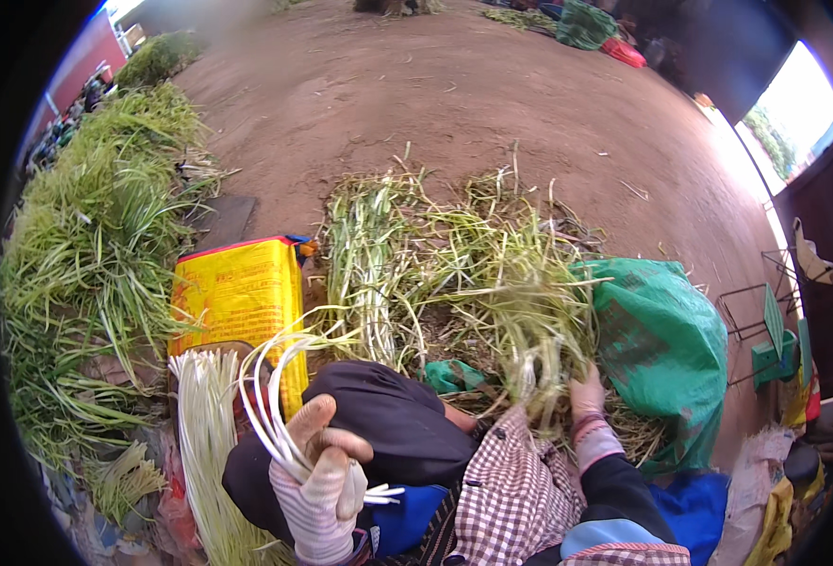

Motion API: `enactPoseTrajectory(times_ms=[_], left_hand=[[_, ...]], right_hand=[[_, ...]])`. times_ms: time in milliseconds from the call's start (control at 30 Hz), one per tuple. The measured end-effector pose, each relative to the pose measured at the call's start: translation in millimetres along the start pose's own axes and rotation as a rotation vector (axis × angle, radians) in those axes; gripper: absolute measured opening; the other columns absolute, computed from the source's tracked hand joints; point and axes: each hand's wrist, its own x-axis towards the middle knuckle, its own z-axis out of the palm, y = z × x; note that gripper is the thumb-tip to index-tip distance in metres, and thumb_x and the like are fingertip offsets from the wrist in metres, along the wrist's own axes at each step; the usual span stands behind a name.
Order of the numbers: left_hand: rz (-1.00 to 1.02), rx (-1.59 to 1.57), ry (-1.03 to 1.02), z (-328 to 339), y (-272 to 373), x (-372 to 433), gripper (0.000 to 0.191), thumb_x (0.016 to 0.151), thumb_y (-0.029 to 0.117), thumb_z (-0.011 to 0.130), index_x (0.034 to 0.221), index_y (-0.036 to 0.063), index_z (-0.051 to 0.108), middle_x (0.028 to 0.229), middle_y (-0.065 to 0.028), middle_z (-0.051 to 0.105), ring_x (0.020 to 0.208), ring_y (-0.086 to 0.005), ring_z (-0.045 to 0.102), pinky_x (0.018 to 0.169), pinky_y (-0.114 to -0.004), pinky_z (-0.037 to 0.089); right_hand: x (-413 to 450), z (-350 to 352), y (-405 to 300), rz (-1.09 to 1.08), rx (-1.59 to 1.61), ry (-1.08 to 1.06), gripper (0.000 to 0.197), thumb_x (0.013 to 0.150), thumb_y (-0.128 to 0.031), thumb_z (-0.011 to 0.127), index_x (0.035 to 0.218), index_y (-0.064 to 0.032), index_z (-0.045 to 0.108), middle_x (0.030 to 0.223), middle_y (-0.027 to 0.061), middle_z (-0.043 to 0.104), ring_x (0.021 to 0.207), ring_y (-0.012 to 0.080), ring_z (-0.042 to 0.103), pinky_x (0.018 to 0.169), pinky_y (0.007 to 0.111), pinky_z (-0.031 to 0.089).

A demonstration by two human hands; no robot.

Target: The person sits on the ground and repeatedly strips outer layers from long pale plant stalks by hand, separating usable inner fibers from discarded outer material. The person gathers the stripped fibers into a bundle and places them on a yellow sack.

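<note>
My left hand (324,467), in a striped fingerless-looking glove with soiled fingertips, is closed around several long white stalks (271,396) whose pale green tips curl up and to the right. My right hand (587,393) reaches down at the near right edge of a heap of green and yellowish leafy stalks (529,311); its fingers are partly hidden among the leaves, so its grip does not show. Left of my left hand lies a thick bundle of cleaned white stalks (208,417), against a yellow printed package (236,290). Whiter stems (381,311) lie in the heap's left part.
Loose green leaves (105,240) form a long pile along the left. A green plastic sack (660,332) lies right of the heap. Beyond stretches a reddish dirt floor (459,85). A folding metal frame (748,318) stands at the right; another green sack (586,25) lies far off.
</note>
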Motion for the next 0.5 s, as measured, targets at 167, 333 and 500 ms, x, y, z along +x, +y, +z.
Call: enactPoseTrajectory(times_ms=[167, 333, 500], left_hand=[[0.196, 0.146, -0.018, -10, 28, -14, 0.054, 0.094, 0.011, 0.071, 0.140, -0.0063, 0.048, 0.079, -0.0201, 0.069, 0.038, -0.0042, 0.044, 0.035, -0.019, 0.034], [0.228, 0.308, 0.057, -16, 41, -19, 0.056, 0.093, 0.008, 0.067, 0.145, 0.0025, 0.048, 0.086, -0.0117, 0.070, 0.051, -0.0028, 0.044, 0.047, -0.018, 0.035], [0.195, 0.297, 0.166, -35, 42, -13, 0.056, 0.094, 0.008, 0.067, 0.145, 0.0018, 0.046, 0.086, -0.0143, 0.070, 0.049, -0.0030, 0.044, 0.044, -0.017, 0.035]], right_hand=[[-10, -61, -80, -0.276, -0.760, -0.177, 0.063, 0.085, -0.042, 0.070, 0.133, -0.0036, 0.054, 0.092, 0.0235, 0.071, 0.088, 0.0407, 0.071, 0.079, 0.049, 0.056], [-21, -51, -226, -0.979, -0.559, 0.067, 0.053, 0.086, -0.028, 0.073, 0.129, -0.0023, 0.058, 0.082, 0.0112, 0.067, 0.077, 0.0270, 0.068, 0.063, 0.040, 0.053], [-40, 135, -317, -0.540, -0.004, -0.714, 0.093, 0.090, -0.053, 0.067, 0.152, 0.0062, 0.031, 0.127, 0.0261, 0.064, 0.118, 0.0367, 0.064, 0.102, 0.038, 0.049]])
